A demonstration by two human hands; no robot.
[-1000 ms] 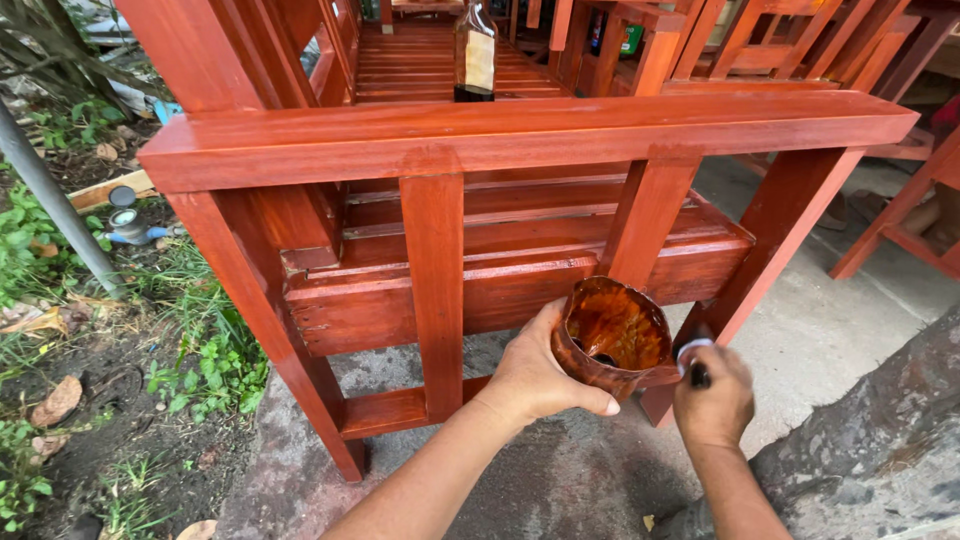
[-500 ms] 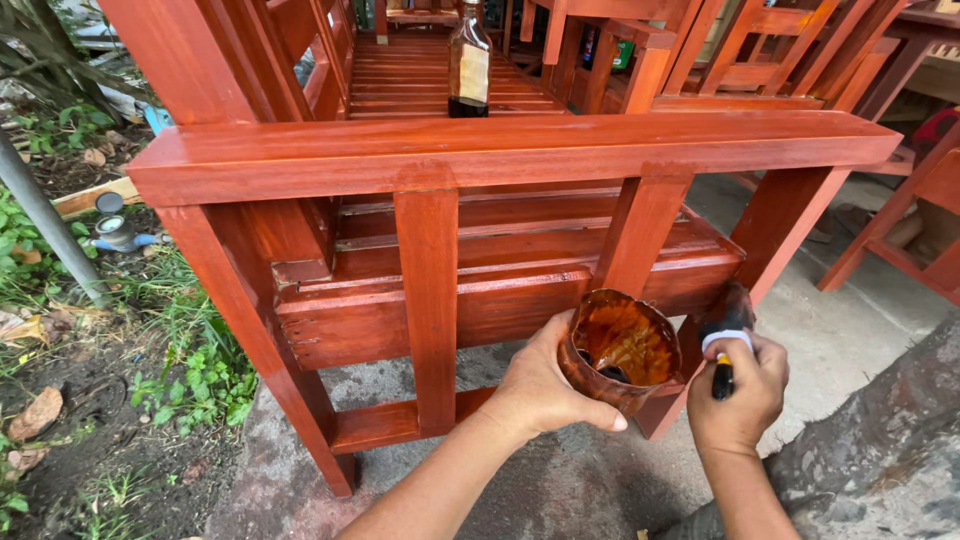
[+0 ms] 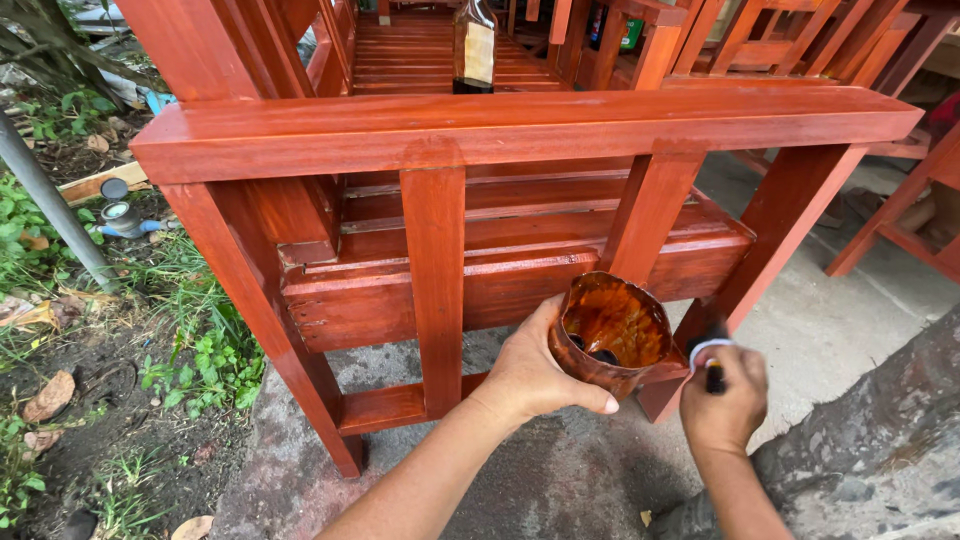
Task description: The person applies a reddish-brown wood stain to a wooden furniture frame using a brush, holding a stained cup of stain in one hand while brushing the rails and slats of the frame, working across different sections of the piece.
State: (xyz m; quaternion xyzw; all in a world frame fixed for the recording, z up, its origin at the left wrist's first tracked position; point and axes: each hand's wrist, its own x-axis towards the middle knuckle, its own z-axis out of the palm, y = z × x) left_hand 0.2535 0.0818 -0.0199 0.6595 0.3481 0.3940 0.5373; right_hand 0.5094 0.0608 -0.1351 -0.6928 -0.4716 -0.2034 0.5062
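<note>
The left hand (image 3: 535,375) wraps around a stained cup (image 3: 610,335) – a squashed, brown-smeared container with a little dark liquid pooled at its bottom – and holds it tilted, mouth toward the camera, just in front of the lower rail of a red-brown wooden chair frame (image 3: 520,130). The right hand (image 3: 725,395) is closed in a fist around a brush handle (image 3: 714,372), dark with a pale band; its bristles are hidden behind the cup and the chair's leg, so I cannot tell whether they touch wood.

Compared with 1 second ago, the right hand has risen from low beside the cup to sit level with its rim, close against the leg at the frame's right corner, and the cup itself has shifted little. That reads as the brush coming away from the cup and going back to the wood – coating of this lower corner looks to be in hand, while the top rail and 2 uprights already shine wet.

Beyond the frame a glass bottle (image 3: 474,45) stands on slatted boards; grass (image 3: 190,350) and bare dirt lie to the left, concrete (image 3: 560,480) underneath.
</note>
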